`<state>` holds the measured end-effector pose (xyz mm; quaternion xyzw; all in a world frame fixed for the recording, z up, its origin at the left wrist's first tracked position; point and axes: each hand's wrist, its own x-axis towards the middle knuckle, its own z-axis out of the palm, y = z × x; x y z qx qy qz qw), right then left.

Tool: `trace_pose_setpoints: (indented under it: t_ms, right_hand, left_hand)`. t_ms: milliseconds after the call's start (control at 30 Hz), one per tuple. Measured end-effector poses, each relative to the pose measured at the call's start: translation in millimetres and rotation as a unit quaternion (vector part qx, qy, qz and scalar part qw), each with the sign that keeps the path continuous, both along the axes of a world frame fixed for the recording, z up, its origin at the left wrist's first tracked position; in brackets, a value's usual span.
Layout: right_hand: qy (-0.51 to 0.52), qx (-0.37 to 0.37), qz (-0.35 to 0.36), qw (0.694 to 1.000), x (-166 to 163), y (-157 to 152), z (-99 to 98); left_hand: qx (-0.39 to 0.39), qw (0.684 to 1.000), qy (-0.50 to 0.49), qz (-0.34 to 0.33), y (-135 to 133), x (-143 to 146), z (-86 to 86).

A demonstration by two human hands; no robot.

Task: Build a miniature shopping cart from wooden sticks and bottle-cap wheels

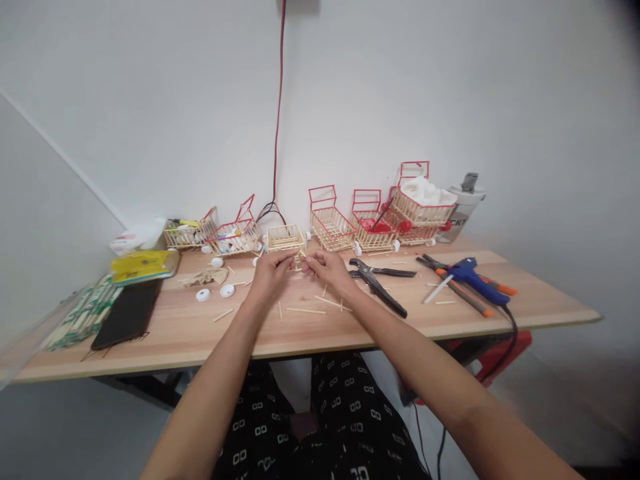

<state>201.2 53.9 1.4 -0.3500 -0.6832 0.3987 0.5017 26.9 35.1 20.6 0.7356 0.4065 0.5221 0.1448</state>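
Observation:
My left hand and my right hand meet over the middle of the table, fingers pinched and fingertips nearly touching. Between them shows a small pale wooden stick piece; its exact shape is too small to make out. Right behind the hands stands a small stick-built cart basket with white wheels, partly hidden by my fingers. Loose wooden sticks lie in front of and below the hands. White wheels rest on the table to the left of my left hand.
Along the wall stand several miniature shopping carts with red trim. Black cutters, orange-handled pliers and a blue glue gun lie right. Left are a black phone, a yellow packet and bundled sticks.

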Motion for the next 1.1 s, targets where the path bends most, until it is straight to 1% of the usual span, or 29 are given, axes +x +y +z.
trace_pose_setpoints:
  t_ms: [333, 567, 1100]
  right_hand:
    - [-0.015, 0.003, -0.018, 1.000, -0.7, -4.3, 3.4]
    - [-0.018, 0.002, -0.019, 1.000, -0.9, -2.9, 1.2]
    - [-0.014, -0.005, -0.017, 1.000, -1.6, 1.3, -0.6]
  left_hand:
    - [0.011, 1.000, -0.002, -0.013, 1.7, 0.0, -2.1]
    - [0.007, 1.000, -0.001, -0.014, 2.8, -0.4, -2.9]
    - [-0.019, 1.000, 0.004, 0.011, -1.1, 2.1, 1.9]
